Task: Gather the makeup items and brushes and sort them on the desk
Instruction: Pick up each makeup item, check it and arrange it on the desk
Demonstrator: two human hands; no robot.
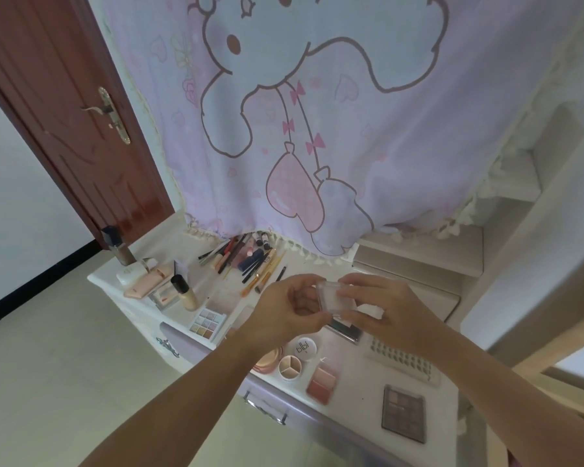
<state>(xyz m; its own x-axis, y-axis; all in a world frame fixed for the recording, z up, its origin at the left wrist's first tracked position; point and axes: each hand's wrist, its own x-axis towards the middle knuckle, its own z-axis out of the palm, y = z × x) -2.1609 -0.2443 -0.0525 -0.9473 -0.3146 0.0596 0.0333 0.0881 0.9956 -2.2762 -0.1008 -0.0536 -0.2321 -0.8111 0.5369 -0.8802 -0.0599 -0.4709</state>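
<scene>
Both your forearms reach forward over the bench (361,392), and your hands meet above its middle. Your left hand (285,310) has its fingers curled round the left edge of a small clear compact (336,296), and your right hand (383,306) lays its fingers across the top and pinches the right side. You hold the compact off the bench, tilted a little; it is a flat, square, see-through case with a pale pink fill.

Below your hands you can count three flat square palettes: a pastel palette (207,324) at left, a pink blush palette (321,381) near the front edge, and a brown eyeshadow palette (403,417) to the right. Two round pots lie between them, a white lidded jar (304,348) and an open three-part pot (289,366). One foundation bottle (184,293) stands upright at left. A loose heap of brushes and pencils (246,259) lies at the back, by the curtain (317,112); they overlap too much to count.
</scene>
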